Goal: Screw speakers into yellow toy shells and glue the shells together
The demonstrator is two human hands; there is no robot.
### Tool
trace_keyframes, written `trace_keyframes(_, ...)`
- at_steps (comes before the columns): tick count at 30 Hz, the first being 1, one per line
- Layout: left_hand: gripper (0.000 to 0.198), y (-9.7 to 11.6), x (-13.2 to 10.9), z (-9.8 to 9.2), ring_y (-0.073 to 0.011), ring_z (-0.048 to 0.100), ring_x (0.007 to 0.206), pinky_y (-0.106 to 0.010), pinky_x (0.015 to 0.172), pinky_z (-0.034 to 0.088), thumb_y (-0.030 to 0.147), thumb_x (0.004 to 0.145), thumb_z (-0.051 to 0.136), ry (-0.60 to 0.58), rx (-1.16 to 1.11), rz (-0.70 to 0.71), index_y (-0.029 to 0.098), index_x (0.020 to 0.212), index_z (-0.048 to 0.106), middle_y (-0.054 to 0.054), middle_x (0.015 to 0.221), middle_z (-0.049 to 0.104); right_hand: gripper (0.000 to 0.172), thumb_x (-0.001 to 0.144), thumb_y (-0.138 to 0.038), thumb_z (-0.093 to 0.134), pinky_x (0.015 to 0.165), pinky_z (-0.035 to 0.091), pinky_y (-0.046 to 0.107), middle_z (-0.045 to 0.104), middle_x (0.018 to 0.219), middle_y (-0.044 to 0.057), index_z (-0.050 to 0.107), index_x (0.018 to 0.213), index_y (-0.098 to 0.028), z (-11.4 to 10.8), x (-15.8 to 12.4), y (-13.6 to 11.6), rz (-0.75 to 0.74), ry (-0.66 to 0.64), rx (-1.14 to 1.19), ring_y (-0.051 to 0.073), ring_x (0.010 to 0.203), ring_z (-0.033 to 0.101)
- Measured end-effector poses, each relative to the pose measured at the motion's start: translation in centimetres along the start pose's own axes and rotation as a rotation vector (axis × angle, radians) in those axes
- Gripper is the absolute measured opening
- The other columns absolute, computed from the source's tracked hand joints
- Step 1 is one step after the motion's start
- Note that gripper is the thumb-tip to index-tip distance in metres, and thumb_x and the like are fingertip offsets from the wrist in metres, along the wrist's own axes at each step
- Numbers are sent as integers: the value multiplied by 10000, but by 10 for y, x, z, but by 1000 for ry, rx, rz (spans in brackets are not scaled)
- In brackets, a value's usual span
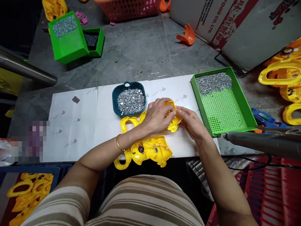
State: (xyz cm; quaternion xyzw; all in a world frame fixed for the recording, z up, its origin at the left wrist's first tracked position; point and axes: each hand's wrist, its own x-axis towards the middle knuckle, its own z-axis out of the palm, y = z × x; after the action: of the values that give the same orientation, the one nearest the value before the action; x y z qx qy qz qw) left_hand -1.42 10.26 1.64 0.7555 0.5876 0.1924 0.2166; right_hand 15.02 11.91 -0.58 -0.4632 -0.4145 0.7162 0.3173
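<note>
My left hand (pixel 158 115) lies over a yellow plastic toy shell (pixel 131 121) on the white board (pixel 77 131) and grips its upper side. My right hand (pixel 191 122) pinches the right end of the same shell, fingertips meeting the left hand's. A second yellow shell half (pixel 150 152) lies nearer to me, open side up, with wires, a small speaker and a circuit board inside. Just behind the hands stands a dark teal dish (pixel 128 86) full of small silver screws.
A green perforated tray (pixel 225 110) with screws at its far end sits right of the hands. A grey electric screwdriver (pixel 261 142) hangs at right. Green screw boxes (pixel 68 37) stand far left, yellow shells (pixel 282 78) far right, red crates (pixel 270 191) near right.
</note>
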Motion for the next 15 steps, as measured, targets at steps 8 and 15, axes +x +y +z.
trace_keyframes(8, 181, 7, -11, -45, -221, 535, 1183, -403, 1026, 454, 290, 936, 519, 123, -36, 175, 214, 885, 675, -63, 1252, 592, 452, 783, -497, 695, 644, 499, 241, 668, 1051, 55, 646, 1133, -215, 19, -15, -27, -215, -3, -114, 145, 821, 609)
trace_keyframes(15, 152, 16, -54, -100, -165, 667, 960, -303, 846, 549, 343, 912, 601, 28, -88, 359, 211, 840, 625, -34, 1124, 677, 461, 843, -503, 633, 756, 534, 316, 652, 1047, 62, 580, 1227, -254, 48, -73, -49, -225, -131, -313, 195, 885, 619)
